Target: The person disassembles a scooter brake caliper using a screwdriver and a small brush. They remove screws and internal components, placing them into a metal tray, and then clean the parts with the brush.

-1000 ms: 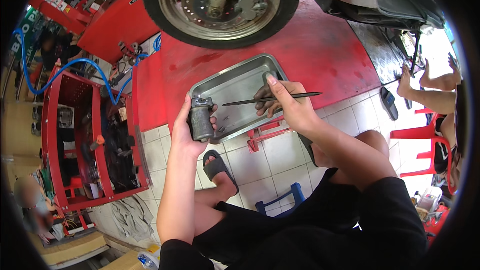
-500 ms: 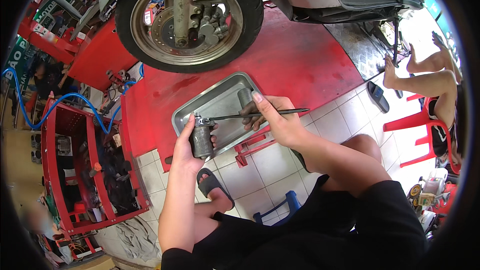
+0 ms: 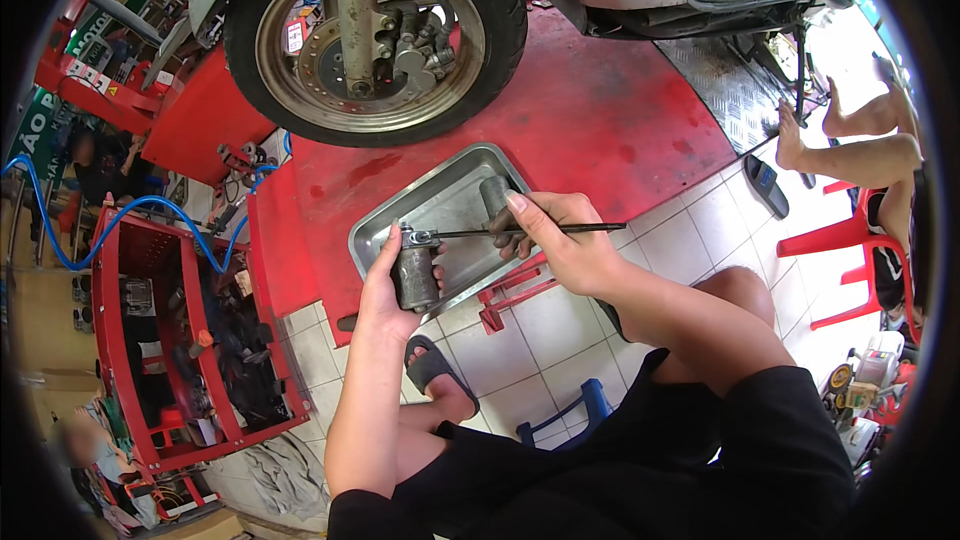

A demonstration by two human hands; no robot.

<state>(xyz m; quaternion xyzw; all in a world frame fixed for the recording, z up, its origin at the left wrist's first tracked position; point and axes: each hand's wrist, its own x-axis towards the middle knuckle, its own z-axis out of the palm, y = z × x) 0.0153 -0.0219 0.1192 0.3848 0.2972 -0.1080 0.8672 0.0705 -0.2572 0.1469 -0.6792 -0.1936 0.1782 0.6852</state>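
A grey metal part (image 3: 415,275) is being held upright in the left hand (image 3: 385,290), with the fingers wrapped tightly around it. It is being kept over the near edge of a metal tray (image 3: 440,205). A thin black tool (image 3: 530,231) is being pinched in the closed fingers of the right hand (image 3: 565,245), and its tip is being pressed to the top of the part. Both arms are being stretched forward from bent knees. The tray is being carried by a red ramp (image 3: 600,110), below a wheel (image 3: 375,35). A green sign (image 3: 40,130) with white letters is being shown at the far left, beside a red cart (image 3: 180,340).
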